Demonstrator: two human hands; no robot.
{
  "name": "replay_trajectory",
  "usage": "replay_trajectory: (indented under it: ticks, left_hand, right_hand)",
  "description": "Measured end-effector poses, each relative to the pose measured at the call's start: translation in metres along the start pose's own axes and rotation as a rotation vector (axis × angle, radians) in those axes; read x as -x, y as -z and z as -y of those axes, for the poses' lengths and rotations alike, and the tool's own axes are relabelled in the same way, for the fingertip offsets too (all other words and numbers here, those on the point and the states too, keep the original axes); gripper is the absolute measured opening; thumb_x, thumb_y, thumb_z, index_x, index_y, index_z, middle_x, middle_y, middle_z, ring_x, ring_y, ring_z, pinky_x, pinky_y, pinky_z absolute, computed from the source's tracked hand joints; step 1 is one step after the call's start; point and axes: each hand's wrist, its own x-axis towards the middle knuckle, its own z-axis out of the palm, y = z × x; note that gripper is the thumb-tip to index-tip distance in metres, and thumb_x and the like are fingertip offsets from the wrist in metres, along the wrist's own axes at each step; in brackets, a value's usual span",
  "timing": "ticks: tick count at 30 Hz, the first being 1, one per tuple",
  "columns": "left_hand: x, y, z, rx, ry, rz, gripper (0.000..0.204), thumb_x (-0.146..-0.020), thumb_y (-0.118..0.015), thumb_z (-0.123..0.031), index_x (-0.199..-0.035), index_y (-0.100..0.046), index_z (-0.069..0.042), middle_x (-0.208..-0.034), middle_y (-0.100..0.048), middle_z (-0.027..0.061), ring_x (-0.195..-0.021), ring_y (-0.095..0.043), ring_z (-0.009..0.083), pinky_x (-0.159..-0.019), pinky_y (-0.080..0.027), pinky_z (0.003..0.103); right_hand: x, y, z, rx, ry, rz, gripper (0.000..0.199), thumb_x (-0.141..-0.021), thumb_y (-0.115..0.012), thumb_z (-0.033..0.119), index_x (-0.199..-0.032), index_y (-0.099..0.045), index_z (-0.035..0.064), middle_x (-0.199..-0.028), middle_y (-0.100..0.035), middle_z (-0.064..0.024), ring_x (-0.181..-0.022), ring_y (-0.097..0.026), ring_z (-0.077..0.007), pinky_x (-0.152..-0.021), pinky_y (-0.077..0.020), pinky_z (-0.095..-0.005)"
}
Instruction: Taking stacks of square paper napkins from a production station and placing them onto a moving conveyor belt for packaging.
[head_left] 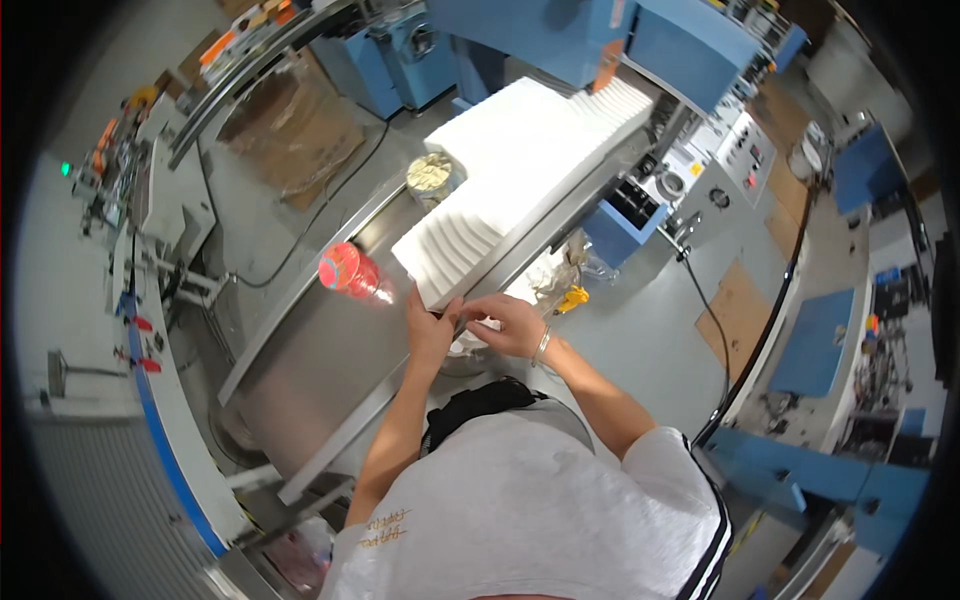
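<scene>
White ridged foam-like blocks (450, 245) lie in a long row on a metal table. At the near corner of the row my left hand (430, 328) is closed, its fingertips against the block's end. My right hand (512, 325), with a band at its wrist, comes in from the right, fingers bent and tips meeting the left thumb. Whatever lies between the fingertips is too small or hidden to make out. Left of the blocks are a clear tub of pale yellowish pieces (432, 176) and a red-topped clear container (350, 270), seemingly lying on its side.
The metal table (330, 375) runs diagonally, with a raised rim. Beyond the blocks stands a blue machine (540, 40). A control panel (735, 180) is at the right. Below the table's right edge are plastic bags and a yellow item (572, 299). A black cable (708, 300) crosses the floor.
</scene>
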Motion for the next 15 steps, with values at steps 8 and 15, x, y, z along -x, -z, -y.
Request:
replay_trajectory:
  ticks: [8, 15]
  left_hand:
    - [-0.001, 0.001, -0.024, 0.080, -0.008, 0.088, 0.051, -0.077, -0.073, -0.009, -0.119, -0.046, 0.003, -0.104, -0.057, 0.0164, -0.093, -0.059, 0.0261, -0.079, -0.048, 0.035]
    - [-0.003, 0.008, -0.002, 0.070, -0.033, 0.077, 0.054, -0.077, -0.070, -0.008, -0.121, -0.042, 0.006, -0.112, -0.053, 0.0195, -0.100, -0.056, 0.0280, -0.084, -0.047, 0.036]
  right_hand:
    - [0.007, -0.027, -0.002, 0.260, -0.033, -0.055, 0.038, -0.070, -0.066, 0.007, -0.107, -0.056, 0.0102, -0.101, -0.061, -0.0077, -0.094, -0.055, -0.0306, -0.082, -0.0458, -0.0375]
    - [0.027, -0.067, 0.003, 0.276, -0.197, -0.172, 0.048, -0.072, -0.065, 0.004, -0.118, -0.053, 0.0141, -0.119, -0.056, -0.0112, -0.112, -0.052, -0.0297, -0.090, -0.0466, -0.0381]
